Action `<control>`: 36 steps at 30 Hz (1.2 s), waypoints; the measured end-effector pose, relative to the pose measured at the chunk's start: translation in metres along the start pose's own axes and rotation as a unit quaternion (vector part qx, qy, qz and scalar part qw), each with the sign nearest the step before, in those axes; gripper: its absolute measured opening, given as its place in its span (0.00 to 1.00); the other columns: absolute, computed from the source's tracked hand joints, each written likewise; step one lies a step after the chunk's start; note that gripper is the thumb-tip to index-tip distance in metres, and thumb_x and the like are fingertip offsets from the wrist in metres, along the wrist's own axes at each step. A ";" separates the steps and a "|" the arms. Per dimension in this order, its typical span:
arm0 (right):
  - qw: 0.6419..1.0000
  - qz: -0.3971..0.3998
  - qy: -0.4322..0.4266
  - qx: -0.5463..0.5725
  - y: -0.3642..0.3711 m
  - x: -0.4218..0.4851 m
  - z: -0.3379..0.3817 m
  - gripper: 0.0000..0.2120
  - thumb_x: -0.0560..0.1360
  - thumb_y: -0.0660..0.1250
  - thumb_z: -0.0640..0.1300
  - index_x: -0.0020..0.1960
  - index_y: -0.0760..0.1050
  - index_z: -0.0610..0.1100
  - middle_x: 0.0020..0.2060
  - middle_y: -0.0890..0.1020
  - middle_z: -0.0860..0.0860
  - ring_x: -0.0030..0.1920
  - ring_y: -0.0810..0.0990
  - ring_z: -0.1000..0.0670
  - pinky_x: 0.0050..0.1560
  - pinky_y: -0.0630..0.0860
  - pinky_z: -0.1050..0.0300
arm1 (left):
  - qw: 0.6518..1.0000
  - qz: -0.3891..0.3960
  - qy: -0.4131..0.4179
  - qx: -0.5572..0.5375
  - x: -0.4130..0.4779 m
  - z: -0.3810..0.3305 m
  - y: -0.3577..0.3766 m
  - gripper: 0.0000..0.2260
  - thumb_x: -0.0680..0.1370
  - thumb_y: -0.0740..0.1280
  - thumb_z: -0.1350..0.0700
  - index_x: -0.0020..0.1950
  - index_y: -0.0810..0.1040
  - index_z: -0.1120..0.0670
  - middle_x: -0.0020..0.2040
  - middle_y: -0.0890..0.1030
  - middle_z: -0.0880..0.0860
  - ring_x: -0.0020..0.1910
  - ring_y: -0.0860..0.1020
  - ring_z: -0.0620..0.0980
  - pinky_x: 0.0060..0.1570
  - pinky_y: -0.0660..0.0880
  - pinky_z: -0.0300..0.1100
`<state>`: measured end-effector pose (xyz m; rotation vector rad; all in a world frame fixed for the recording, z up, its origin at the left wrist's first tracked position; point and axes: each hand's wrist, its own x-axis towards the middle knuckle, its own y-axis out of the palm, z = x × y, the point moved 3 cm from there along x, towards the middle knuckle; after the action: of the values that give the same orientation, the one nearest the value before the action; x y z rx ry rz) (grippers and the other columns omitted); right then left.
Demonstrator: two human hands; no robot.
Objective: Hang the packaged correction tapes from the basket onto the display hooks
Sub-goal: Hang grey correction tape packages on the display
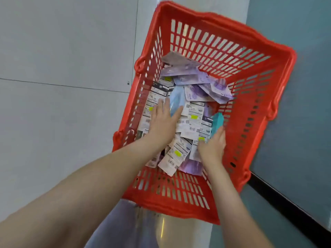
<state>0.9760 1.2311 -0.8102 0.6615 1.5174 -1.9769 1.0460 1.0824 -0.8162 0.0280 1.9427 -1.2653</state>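
A red slatted plastic basket (241, 72) stands below me, holding a loose pile of several packaged correction tapes (193, 113), some purple side up, some showing white backs with barcodes and yellow stickers. My left hand (163, 120) lies flat on the pile with straight fingers, its fingertips on a light blue pack (176, 99). My right hand (213, 145) is at the pile's right side, its fingers round the lower end of a teal pack (217, 122) that stands on edge. No display hooks are in view.
The basket rests on a pale narrow ledge or stand (166, 228). Grey floor tiles (62, 68) spread to the left. A teal panel with a black strip (295, 217) runs along the right.
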 end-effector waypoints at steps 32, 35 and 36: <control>0.846 0.061 -0.050 0.527 -0.006 -0.058 0.034 0.13 0.78 0.62 0.38 0.63 0.74 0.44 0.55 0.82 0.48 0.55 0.81 0.52 0.54 0.77 0.59 | 0.810 0.064 -0.081 -0.577 -0.041 -0.019 -0.031 0.22 0.77 0.67 0.47 0.69 0.67 0.46 0.60 0.78 0.46 0.57 0.78 0.46 0.58 0.75 0.45; 0.831 0.100 -0.003 0.547 -0.003 -0.044 0.042 0.16 0.82 0.56 0.48 0.62 0.75 0.42 0.48 0.84 0.51 0.48 0.82 0.54 0.47 0.77 0.62 | 0.835 -0.004 -0.137 -0.534 -0.045 -0.004 -0.045 0.16 0.76 0.69 0.50 0.61 0.69 0.50 0.53 0.79 0.47 0.51 0.78 0.47 0.50 0.75 0.44; 0.863 0.085 -0.006 0.498 0.003 -0.034 0.044 0.18 0.80 0.56 0.51 0.63 0.75 0.44 0.50 0.83 0.51 0.49 0.80 0.53 0.50 0.75 0.60 | 0.829 -0.035 -0.158 -0.535 -0.047 0.003 -0.046 0.15 0.76 0.69 0.51 0.59 0.69 0.50 0.52 0.79 0.47 0.50 0.79 0.48 0.50 0.76 0.45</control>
<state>1.0010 1.1921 -0.7786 1.1134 0.2772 -2.5245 1.0606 1.0754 -0.7519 -0.7718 2.0882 -0.0482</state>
